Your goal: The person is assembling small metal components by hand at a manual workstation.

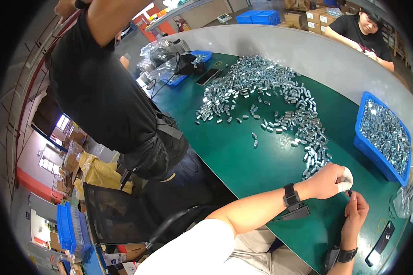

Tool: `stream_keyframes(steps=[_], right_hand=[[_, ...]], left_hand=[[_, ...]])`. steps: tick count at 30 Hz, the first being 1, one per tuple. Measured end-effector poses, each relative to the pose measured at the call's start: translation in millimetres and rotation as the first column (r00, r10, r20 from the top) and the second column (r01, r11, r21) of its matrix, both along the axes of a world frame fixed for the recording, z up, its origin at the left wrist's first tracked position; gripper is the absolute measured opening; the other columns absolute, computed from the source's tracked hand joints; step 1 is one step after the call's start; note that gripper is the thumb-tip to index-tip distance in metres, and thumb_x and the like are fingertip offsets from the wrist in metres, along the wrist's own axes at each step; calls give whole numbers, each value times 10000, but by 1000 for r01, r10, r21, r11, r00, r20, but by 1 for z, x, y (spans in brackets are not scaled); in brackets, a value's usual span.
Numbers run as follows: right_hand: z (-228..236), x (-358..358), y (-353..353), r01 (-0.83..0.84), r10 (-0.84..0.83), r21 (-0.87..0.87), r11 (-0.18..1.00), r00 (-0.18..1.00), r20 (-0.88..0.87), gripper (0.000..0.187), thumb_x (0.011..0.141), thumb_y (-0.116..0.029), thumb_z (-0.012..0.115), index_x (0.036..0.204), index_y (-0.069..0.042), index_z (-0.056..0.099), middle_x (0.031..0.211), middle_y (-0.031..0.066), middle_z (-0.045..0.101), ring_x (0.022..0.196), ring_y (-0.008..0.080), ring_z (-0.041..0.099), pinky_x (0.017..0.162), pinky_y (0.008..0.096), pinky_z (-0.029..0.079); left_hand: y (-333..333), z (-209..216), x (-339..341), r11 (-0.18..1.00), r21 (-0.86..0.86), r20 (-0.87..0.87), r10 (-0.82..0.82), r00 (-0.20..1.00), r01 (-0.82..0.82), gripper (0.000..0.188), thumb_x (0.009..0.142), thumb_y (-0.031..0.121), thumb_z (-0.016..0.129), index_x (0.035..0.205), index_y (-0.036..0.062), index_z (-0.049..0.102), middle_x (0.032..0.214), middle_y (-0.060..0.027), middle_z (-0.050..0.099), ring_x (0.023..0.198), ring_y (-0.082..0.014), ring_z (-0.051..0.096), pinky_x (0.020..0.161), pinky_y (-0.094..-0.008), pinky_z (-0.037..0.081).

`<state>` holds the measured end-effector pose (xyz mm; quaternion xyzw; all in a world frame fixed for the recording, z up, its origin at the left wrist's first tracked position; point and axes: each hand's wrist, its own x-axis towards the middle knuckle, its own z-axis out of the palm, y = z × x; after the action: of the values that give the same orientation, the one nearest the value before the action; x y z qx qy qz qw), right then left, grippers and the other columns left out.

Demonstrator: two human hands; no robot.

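My left hand point(327, 181), with white covers on its thumb and a finger, is closed in a pinch over the near right part of the table. What sits inside that pinch is mostly hidden by the fingers. Just below it my right hand point(356, 211) pinches a small dark piece point(349, 193), whose upper end meets the left fingertips. Beyond the left hand spreads a large heap of short silvery metal cylinders point(261, 75), with a trail of them point(309, 128) running down close to my knuckles.
A blue bin point(360, 143) full of small metal parts stands at the right. A phone point(380, 243) lies near my right wrist, another phone point(209, 77) by the heap. At left a person in black point(101, 96) stands beside a chair point(110, 215); another person point(365, 39) sits beyond the grey partition point(335, 64).
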<state>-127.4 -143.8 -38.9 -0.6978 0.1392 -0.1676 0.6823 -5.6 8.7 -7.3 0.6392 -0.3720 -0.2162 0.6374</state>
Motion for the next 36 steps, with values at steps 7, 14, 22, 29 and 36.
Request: stream_keyframes(steps=[7,14,22,29,36], right_hand=[[3,0,0,-4,4,-8,1000,1000,0,311,985,-249,569,924,38,670,583,-52,476,493,14,330,460,205,225],[1,-1,1,-13,13,-12,1000,1000,10,319,983,-255,572,936,44,671,581,-53,476,493,13,333,461,204,227],[-2,1,0,-11,11,-30,999,1000,6,326,984,-258,570,943,48,673,577,-55,471,491,13,332,459,206,226],[-2,2,3,1,-1,-51,999,1000,5,327,989,-256,562,945,47,676,575,-57,467,487,13,328,451,207,218],[-9,0,-3,-2,3,-36,999,1000,26,308,991,-237,560,972,47,677,650,-23,553,496,8,342,445,205,222]], left_hand=[[2,3,2,999,49,10,-2,1000,1,90,886,79,632,911,-7,644,724,-35,665,589,-51,515,532,-245,404],[1,3,-1,999,42,18,10,1000,-11,91,888,80,630,898,-9,644,718,-31,663,583,-50,513,529,-241,400],[1,2,-2,1000,14,5,14,1000,-14,92,880,72,637,900,-18,643,723,-45,663,588,-55,522,540,-240,414],[3,4,-2,998,50,10,24,1000,-25,76,850,63,661,847,-10,640,701,-50,649,632,-89,572,582,-265,448],[1,-1,-3,999,17,41,32,999,-33,92,865,83,659,885,-7,654,664,-27,607,594,-79,526,548,-271,421]])
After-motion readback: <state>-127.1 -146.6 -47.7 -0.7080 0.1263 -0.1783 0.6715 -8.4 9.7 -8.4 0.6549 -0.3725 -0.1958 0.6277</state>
